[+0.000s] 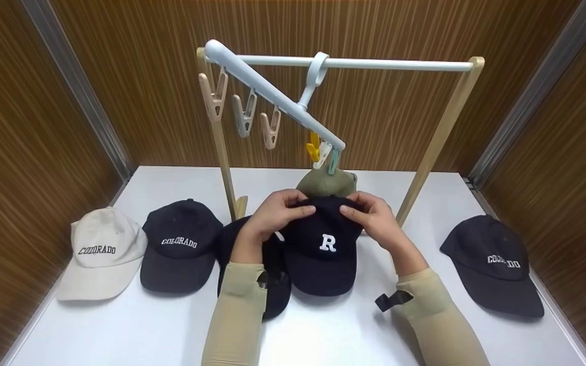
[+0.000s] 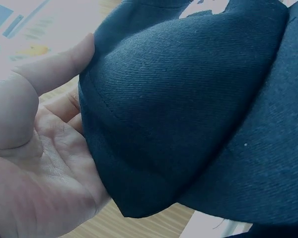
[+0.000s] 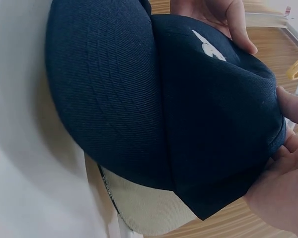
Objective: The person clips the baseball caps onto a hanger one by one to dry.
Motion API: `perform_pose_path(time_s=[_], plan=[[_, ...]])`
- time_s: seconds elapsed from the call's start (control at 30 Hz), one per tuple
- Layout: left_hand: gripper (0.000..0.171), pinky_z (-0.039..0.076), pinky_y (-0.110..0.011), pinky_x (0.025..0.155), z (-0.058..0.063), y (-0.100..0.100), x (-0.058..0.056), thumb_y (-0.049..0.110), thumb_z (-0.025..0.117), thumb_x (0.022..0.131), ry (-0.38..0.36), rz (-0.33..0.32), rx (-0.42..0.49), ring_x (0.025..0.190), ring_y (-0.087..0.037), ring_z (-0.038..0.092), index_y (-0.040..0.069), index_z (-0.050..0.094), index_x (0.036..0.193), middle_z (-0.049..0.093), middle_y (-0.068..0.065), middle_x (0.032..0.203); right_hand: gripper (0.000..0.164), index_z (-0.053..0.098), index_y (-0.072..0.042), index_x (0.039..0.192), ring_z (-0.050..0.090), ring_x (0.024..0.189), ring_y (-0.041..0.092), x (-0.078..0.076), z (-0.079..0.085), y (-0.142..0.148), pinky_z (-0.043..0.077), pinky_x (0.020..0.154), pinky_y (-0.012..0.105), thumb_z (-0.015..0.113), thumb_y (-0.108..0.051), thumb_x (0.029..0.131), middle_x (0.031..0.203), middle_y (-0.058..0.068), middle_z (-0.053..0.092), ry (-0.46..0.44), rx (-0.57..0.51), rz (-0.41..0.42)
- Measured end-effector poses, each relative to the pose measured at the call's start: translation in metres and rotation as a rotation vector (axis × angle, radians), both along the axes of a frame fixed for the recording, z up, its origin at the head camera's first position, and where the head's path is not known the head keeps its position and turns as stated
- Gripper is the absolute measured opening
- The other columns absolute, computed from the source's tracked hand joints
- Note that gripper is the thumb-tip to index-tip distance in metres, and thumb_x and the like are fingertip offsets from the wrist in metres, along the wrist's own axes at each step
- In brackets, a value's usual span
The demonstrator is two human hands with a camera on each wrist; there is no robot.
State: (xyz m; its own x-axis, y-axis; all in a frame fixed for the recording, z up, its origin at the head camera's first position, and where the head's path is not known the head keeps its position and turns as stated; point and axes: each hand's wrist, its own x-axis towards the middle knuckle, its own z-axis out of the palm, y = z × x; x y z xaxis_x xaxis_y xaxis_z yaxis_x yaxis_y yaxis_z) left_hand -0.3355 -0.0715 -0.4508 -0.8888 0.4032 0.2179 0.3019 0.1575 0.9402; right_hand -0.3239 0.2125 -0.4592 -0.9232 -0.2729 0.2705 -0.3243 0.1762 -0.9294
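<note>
A dark navy baseball cap (image 1: 318,272) with a white letter R is held up between both hands, its brim pointing down. My left hand (image 1: 280,213) pinches the crown on its left side, thumb in front and fingers behind. On the opposite side my right hand (image 1: 374,216) pinches it the same way, as the right wrist view shows with the thumb (image 3: 292,106) on the cloth. Just behind hangs an olive cap (image 1: 326,182), under the yellow, white and teal clips (image 1: 333,161) at the near end of a white hanger (image 1: 267,91). The navy cap covers most of the olive one.
The hanger hooks over the white rail of a wooden-legged rack (image 1: 440,137). Bare clips (image 1: 244,114) hang along its left part. On the white table lie a cream cap (image 1: 107,254), a dark COLORADO cap (image 1: 181,249), a black cap (image 1: 276,284) under my left forearm and another COLORADO cap (image 1: 496,264).
</note>
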Motion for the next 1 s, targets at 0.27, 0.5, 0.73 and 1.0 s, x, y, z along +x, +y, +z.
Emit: perform_pose_path(time_s=[0.27, 0.5, 0.73, 1.0], plan=[[0.017, 0.049, -0.032, 0.08, 0.003, -0.003, 0.001, 0.024, 0.087, 0.098, 0.004, 0.015, 0.096, 0.086, -0.018, 0.061, 0.01, 0.078, 0.1, 0.073, 0.001, 0.093, 0.023, 0.074, 0.001, 0.112, 0.064, 0.084, 0.018, -0.002, 0.004, -0.006, 0.054, 0.07, 0.029, 0.081, -0.019, 0.103, 0.095, 0.006, 0.069, -0.004, 0.02, -0.035], [0.014, 0.05, -0.031, 0.083, 0.006, -0.003, 0.002, 0.018, 0.086, 0.099, 0.031, 0.054, 0.139, 0.09, -0.018, 0.064, 0.005, 0.079, 0.102, 0.076, 0.0, 0.097, 0.021, 0.074, 0.0, 0.113, 0.066, 0.086, 0.017, -0.004, 0.008, -0.014, 0.055, 0.073, 0.028, 0.08, -0.017, 0.103, 0.098, 0.005, 0.071, 0.009, 0.013, -0.04], [0.012, 0.051, -0.03, 0.083, 0.009, -0.003, 0.003, 0.011, 0.086, 0.098, 0.053, 0.112, 0.166, 0.089, -0.017, 0.066, 0.002, 0.079, 0.103, 0.077, 0.0, 0.095, 0.015, 0.072, 0.004, 0.111, 0.065, 0.087, 0.015, -0.008, 0.01, -0.02, 0.055, 0.074, 0.026, 0.077, -0.009, 0.104, 0.097, 0.004, 0.07, 0.018, -0.058, 0.0], [0.011, 0.053, -0.03, 0.086, 0.012, -0.002, 0.003, 0.01, 0.086, 0.098, 0.092, 0.177, 0.185, 0.09, -0.016, 0.068, 0.002, 0.08, 0.103, 0.079, -0.002, 0.094, 0.017, 0.073, 0.003, 0.111, 0.064, 0.087, 0.015, -0.013, 0.015, -0.026, 0.054, 0.075, 0.027, 0.078, -0.011, 0.103, 0.097, 0.004, 0.07, 0.036, -0.047, -0.009]])
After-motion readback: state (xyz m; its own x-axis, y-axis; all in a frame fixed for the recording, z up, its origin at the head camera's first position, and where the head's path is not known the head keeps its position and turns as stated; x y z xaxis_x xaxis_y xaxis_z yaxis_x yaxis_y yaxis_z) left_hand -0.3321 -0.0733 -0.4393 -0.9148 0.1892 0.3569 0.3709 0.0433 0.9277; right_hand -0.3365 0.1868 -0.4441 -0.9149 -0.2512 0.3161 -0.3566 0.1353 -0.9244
